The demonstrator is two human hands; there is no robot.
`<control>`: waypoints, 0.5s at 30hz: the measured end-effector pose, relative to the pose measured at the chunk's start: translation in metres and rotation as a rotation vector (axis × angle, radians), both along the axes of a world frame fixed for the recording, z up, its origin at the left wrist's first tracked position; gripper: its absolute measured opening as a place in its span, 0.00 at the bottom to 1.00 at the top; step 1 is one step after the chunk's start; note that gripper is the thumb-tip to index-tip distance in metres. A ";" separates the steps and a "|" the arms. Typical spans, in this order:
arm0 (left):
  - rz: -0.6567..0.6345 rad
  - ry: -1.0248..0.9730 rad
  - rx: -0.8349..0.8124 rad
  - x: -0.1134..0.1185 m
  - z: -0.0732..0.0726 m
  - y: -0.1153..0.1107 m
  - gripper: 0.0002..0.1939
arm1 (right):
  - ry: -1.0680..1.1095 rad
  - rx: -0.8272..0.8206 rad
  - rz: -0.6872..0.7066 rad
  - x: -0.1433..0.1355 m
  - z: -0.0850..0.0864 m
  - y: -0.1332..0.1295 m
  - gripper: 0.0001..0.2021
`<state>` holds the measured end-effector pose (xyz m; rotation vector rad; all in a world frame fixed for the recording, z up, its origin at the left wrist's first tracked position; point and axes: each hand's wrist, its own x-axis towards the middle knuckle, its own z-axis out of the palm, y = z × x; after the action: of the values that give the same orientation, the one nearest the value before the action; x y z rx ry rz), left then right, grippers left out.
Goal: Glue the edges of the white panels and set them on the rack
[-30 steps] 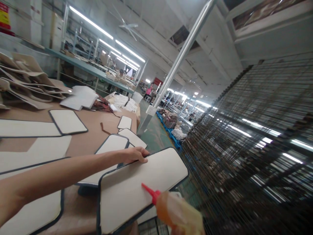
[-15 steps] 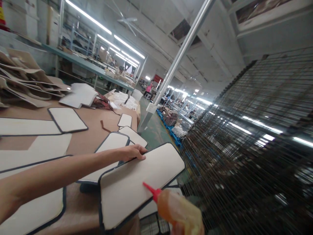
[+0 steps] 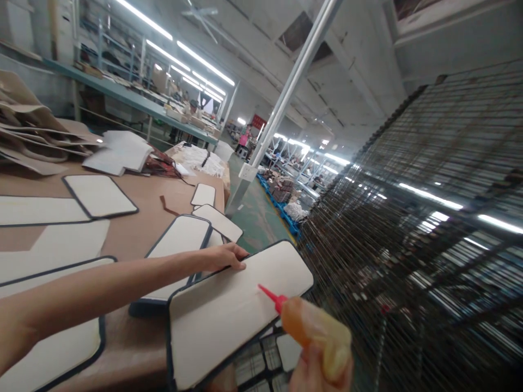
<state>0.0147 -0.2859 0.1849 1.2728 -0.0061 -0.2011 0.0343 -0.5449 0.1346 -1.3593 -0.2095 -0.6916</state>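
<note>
Panels with dark edging lie across our worktop (image 3: 134, 212), and our left hand (image 3: 223, 257) rests flat, fingers (image 3: 237, 265) pressed on the near edge of the white panel (image 3: 229, 316). Beyond those fingers, it overhangs the worktop and could tip. Our right hand (image 3: 322, 370) grips the glue bottle (image 3: 314, 329), whose nozzle might drip.
</note>
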 end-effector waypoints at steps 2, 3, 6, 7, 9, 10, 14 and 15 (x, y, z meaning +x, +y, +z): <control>-0.049 -0.011 -0.012 -0.001 0.003 -0.009 0.18 | 0.035 0.152 -0.067 0.011 0.014 -0.006 0.30; -0.061 -0.019 -0.021 0.000 0.003 -0.013 0.18 | 0.057 0.184 -0.085 0.012 0.016 -0.008 0.31; -0.053 -0.021 -0.025 0.007 -0.002 -0.022 0.18 | 0.175 0.127 -0.035 -0.004 -0.004 -0.005 0.34; -0.045 -0.015 -0.014 0.011 -0.006 -0.024 0.19 | 0.230 0.110 -0.025 -0.014 -0.015 -0.003 0.35; -0.025 0.002 0.013 0.017 -0.016 -0.029 0.19 | 0.271 0.085 0.106 -0.030 -0.032 -0.002 0.36; -0.016 0.015 0.026 0.019 -0.020 -0.032 0.19 | 0.281 0.093 0.131 -0.033 -0.035 -0.005 0.36; -0.040 0.074 0.036 0.020 -0.027 -0.051 0.19 | 0.221 0.149 0.022 -0.013 -0.019 -0.032 0.34; -0.055 0.085 0.029 0.021 -0.027 -0.057 0.19 | 0.154 0.191 0.033 -0.006 -0.015 -0.040 0.32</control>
<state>0.0353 -0.3427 0.1577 1.2930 0.0346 -0.3033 0.0283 -0.5852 0.1193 -1.2167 -0.0407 -0.5616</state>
